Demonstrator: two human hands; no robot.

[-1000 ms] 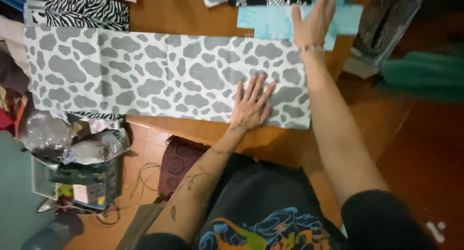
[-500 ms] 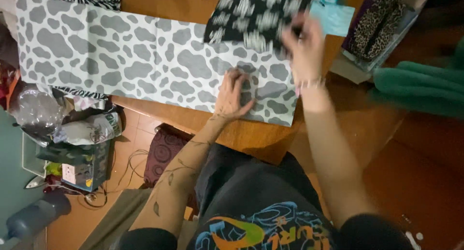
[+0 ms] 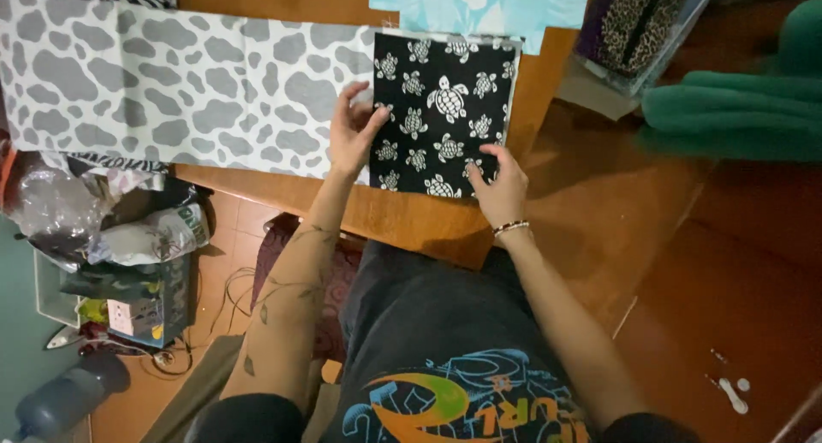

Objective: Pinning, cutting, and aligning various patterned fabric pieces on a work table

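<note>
A square piece of black fabric with white turtles (image 3: 441, 113) lies flat on the wooden tabletop (image 3: 411, 225), over the right end of a long white fabric with grey patches (image 3: 180, 83). The left hand (image 3: 351, 135) is open and touches its left edge. The right hand (image 3: 501, 182) is open too, its fingers pressing the lower right corner.

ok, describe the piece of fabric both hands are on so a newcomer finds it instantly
On the wooden table, find the long grey-and-white cow-print cloth. At its right end lies a black fabric square, left hand and right hand on its edges. It alone is black, with white turtles.
</note>
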